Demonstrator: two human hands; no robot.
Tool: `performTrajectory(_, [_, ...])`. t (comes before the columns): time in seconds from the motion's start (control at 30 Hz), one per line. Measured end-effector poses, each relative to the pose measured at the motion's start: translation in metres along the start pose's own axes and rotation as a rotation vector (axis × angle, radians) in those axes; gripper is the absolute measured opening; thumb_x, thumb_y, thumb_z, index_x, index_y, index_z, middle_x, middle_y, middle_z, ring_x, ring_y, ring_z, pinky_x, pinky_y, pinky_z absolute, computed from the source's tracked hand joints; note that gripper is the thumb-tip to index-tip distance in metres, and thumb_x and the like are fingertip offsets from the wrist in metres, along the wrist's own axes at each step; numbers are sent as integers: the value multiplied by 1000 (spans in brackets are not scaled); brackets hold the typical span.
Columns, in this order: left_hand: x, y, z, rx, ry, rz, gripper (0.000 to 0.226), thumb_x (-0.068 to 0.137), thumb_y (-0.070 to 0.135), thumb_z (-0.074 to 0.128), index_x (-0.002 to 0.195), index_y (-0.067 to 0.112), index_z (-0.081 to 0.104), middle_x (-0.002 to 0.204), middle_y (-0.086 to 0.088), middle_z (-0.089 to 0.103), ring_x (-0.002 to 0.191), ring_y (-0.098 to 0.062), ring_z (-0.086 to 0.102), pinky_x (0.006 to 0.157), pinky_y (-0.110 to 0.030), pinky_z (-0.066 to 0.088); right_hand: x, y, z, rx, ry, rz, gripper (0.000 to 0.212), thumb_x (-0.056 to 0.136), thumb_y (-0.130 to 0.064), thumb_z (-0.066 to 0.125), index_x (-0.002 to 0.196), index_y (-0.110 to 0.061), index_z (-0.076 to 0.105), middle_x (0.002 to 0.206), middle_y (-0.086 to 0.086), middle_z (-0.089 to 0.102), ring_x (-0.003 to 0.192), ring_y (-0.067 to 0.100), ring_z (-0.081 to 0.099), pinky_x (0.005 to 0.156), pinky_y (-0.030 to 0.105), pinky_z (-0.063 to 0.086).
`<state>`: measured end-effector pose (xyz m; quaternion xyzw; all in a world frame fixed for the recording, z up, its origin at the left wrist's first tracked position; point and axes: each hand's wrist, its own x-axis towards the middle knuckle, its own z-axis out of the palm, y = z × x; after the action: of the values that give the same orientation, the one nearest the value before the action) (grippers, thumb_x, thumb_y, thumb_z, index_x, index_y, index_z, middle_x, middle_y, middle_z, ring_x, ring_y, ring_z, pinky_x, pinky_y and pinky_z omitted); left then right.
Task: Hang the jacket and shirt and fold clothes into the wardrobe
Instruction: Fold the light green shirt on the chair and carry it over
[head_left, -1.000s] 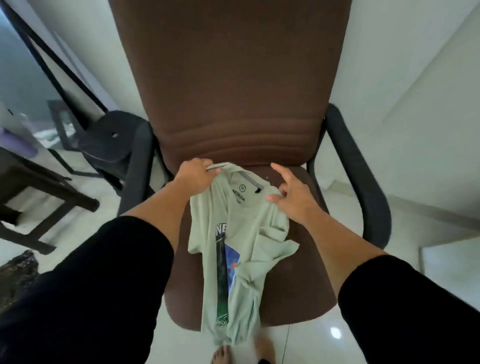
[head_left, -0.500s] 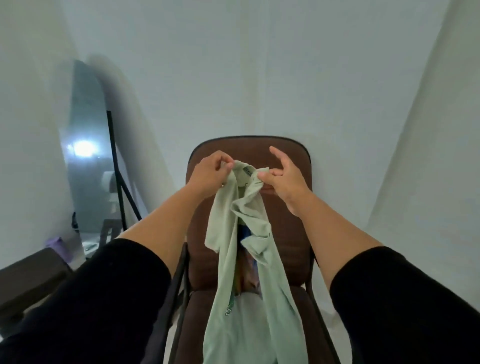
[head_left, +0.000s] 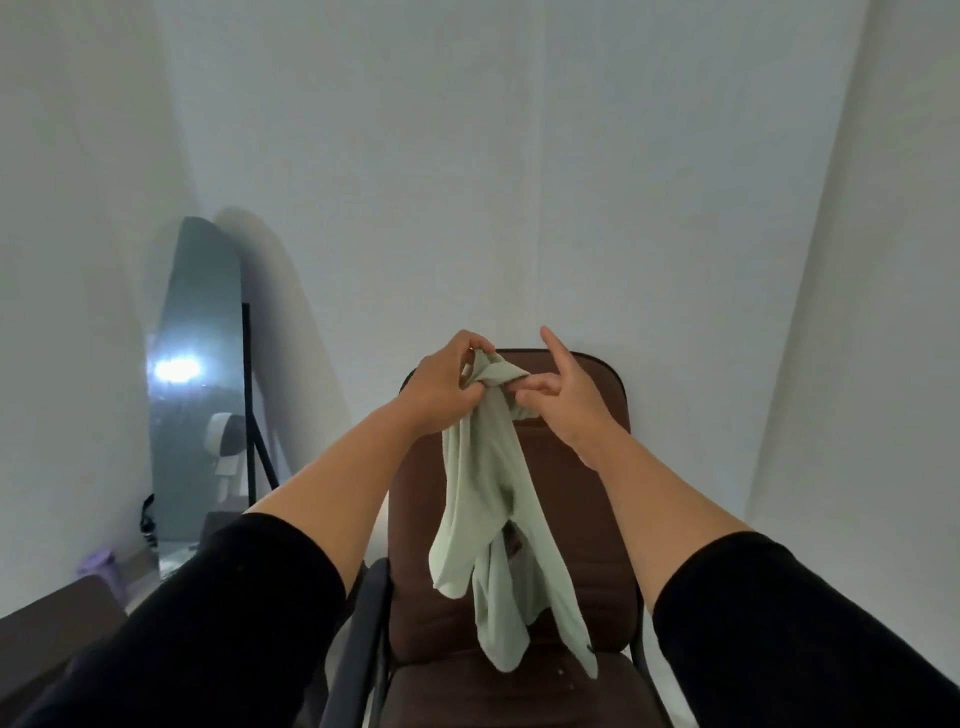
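A pale green T-shirt (head_left: 493, 499) hangs bunched in the air in front of the brown chair's backrest (head_left: 576, 499). My left hand (head_left: 441, 384) grips its top edge with curled fingers. My right hand (head_left: 561, 387) pinches the same bunched top from the right, its index finger sticking up. The shirt's lower end dangles just above the chair seat (head_left: 519, 691). Its print is hidden in the folds. No wardrobe, jacket or hanger is in view.
White walls close in ahead and on both sides. A tall arched mirror (head_left: 200, 374) on a black stand leans at the left wall. Dark furniture (head_left: 52, 623) sits at the lower left, and the chair's black armrest (head_left: 358, 623) is left of the seat.
Both hands lifted the T-shirt off the chair seat and raised it in front of the backrest. The hands have come closer together, so the top is now bunched.
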<state>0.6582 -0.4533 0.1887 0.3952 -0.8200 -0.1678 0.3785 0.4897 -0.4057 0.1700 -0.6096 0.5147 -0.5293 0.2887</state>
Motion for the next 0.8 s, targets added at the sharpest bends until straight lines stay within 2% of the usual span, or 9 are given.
performTrajectory(0.07, [2,1,-6,-68,-13,-1,39,87,12,50,117,35,43,104,3,61,91,-17,62,77,-24,49,-2,4,0,-172,27,-19,95,79,-15,73,147,-41,13,112,1,53,88,9,51,82,23,43])
performTrajectory(0.13, [3,7,-11,-146,-40,16,41,89,9,45,119,37,42,102,3,61,88,-15,63,77,-25,49,-2,9,3,-241,32,-16,107,73,-23,80,148,-43,5,124,2,40,107,14,46,93,30,43])
performTrajectory(0.23, [5,12,-19,-202,-98,60,42,91,6,39,121,36,41,96,3,62,77,-6,59,73,-20,46,-2,15,14,-209,-31,-8,117,69,-30,81,144,-49,-6,141,5,37,129,22,38,104,46,40])
performTrajectory(0.37, [6,13,-26,-180,-138,65,46,92,6,36,121,41,42,100,1,63,83,-8,59,74,-18,45,2,19,24,0,-60,23,103,81,-13,71,144,-51,-2,120,3,59,102,12,62,91,34,52])
performTrajectory(0.47, [4,-3,-38,-119,-87,9,50,90,7,36,121,46,41,95,1,62,77,-11,55,71,-24,42,6,17,16,105,-12,39,86,87,-10,65,146,-43,12,108,2,64,90,3,62,73,17,50])
performTrajectory(0.53, [-2,-21,-48,-48,-90,-45,41,93,16,45,119,48,40,93,1,62,79,-14,57,76,-27,44,8,13,5,164,57,62,79,88,-10,64,145,-42,21,108,11,65,86,9,64,69,18,51])
performTrajectory(0.63, [-17,-40,-51,38,-199,-113,37,92,30,56,122,43,39,97,5,63,91,-16,61,86,-29,45,14,3,-6,157,107,69,71,88,-9,63,141,-42,29,98,7,63,83,8,61,61,12,48])
performTrajectory(0.73, [-32,-50,-43,99,-289,-117,39,92,27,57,125,38,40,86,21,55,78,1,55,71,-15,39,19,-4,-9,94,145,52,66,89,-12,62,139,-42,32,96,1,59,84,4,56,65,14,41])
performTrajectory(0.8, [-39,-56,-41,149,-287,-119,39,92,19,53,123,39,40,73,19,50,64,2,49,62,-12,35,21,-4,-12,42,171,46,63,89,-15,62,138,-42,32,93,-6,55,83,0,52,65,14,38])
